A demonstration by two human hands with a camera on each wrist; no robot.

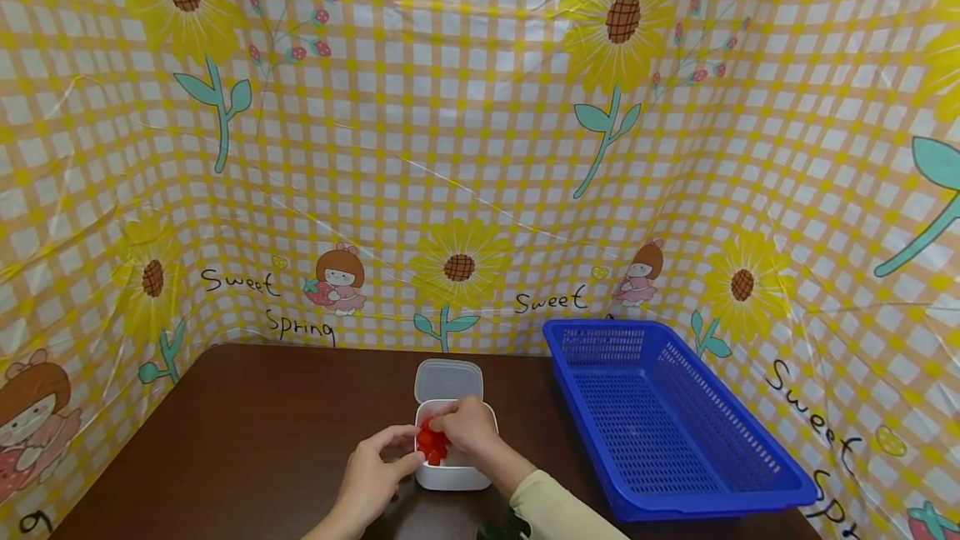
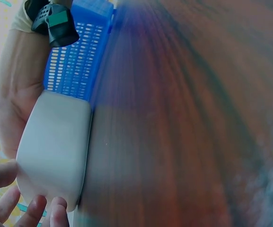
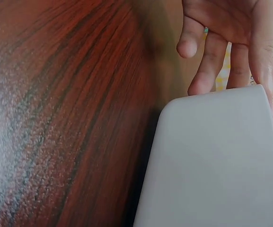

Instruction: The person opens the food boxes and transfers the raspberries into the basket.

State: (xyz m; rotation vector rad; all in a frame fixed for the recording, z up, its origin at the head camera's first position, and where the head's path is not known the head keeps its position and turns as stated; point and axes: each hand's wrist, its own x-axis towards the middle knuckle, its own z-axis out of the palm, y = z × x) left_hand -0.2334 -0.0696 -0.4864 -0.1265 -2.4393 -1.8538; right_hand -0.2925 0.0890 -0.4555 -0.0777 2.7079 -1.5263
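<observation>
A small white box (image 1: 453, 479) with rounded corners stands on the table, and a cluster of small glossy red pieces (image 1: 432, 444) lies at its left inside; their kind is unclear. My right hand (image 1: 468, 427) reaches in over the right rim, its curled fingers pinching at the red pieces, with the fingertips partly hidden. At the left side is my left hand (image 1: 372, 467), its thumb and fingers spread and touching the wall. The left wrist view shows the box's outer wall (image 2: 56, 146). In the right wrist view, left fingertips (image 3: 201, 85) touch its end.
A translucent lid (image 1: 448, 382) lies just behind the box. To the right stands a large blue perforated basket (image 1: 652, 432). The brown wooden table (image 1: 277, 423) runs back to a checked, flower-printed cloth (image 1: 450, 173) hanging around three sides.
</observation>
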